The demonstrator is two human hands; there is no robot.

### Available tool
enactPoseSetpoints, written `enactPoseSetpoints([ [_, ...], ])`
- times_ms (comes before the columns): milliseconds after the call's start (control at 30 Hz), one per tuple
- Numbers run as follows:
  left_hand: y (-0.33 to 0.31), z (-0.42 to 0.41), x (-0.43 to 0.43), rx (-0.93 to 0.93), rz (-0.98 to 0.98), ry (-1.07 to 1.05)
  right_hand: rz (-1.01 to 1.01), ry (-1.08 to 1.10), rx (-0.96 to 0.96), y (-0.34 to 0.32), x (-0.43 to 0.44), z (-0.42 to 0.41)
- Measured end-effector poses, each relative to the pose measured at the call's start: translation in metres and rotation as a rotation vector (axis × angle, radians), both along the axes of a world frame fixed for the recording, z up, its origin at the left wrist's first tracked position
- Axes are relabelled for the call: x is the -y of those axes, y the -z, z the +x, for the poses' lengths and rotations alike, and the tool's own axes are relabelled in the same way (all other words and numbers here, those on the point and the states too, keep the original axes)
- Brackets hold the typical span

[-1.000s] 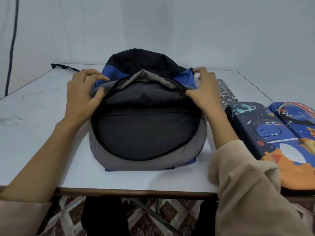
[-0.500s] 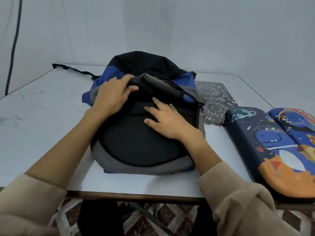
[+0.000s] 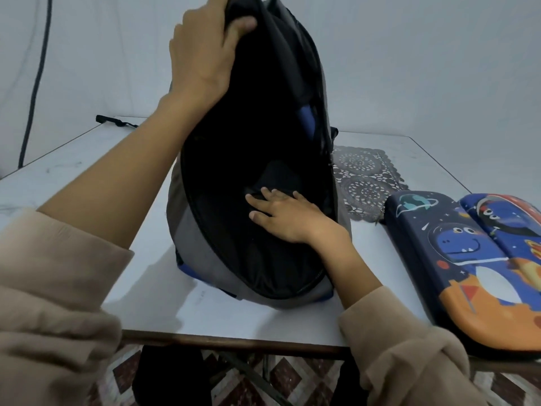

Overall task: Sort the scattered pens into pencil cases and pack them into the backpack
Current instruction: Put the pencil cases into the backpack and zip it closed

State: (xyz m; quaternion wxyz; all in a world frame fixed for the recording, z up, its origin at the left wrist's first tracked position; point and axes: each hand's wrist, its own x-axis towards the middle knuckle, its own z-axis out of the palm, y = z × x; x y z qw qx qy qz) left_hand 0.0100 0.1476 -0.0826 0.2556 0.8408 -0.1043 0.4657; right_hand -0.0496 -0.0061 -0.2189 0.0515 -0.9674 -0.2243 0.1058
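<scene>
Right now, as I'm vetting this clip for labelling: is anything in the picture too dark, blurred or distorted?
Head view: the inside of the black, grey and blue fabric backpack is near-featureless black; the beige left sleeve is blurred and wide-angle stretched; the dinosaur-print hard pencil cases read sharp under dim, flat, bluish light.

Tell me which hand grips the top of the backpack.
The left hand: raised high, it grips the backpack by its top, while the right hand presses flat on the dark panel lower down.
</scene>
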Motion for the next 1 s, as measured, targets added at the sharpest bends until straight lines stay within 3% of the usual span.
enactPoseSetpoints([
  [233, -0.013, 0.003, 0.001, -0.040, -0.065, -0.028, -0.015, 0.002, -0.027, 0.000, -0.001, 0.000],
  [400, -0.005, 0.003, 0.000, -0.066, 0.049, 0.037, 0.004, 0.008, -0.027, 0.001, 0.000, -0.001],
  [767, 0.013, 0.006, -0.008, -0.178, 0.082, 0.134, 0.080, 0.015, 0.009, 0.008, 0.001, -0.004],
  [867, 0.014, 0.005, -0.010, -0.188, 0.083, 0.143, 0.234, 0.028, 0.083, 0.007, 0.002, -0.002],
  [1000, 0.017, 0.004, -0.011, -0.197, 0.090, 0.163, 0.711, 0.117, 0.342, 0.000, 0.005, 0.002],
])
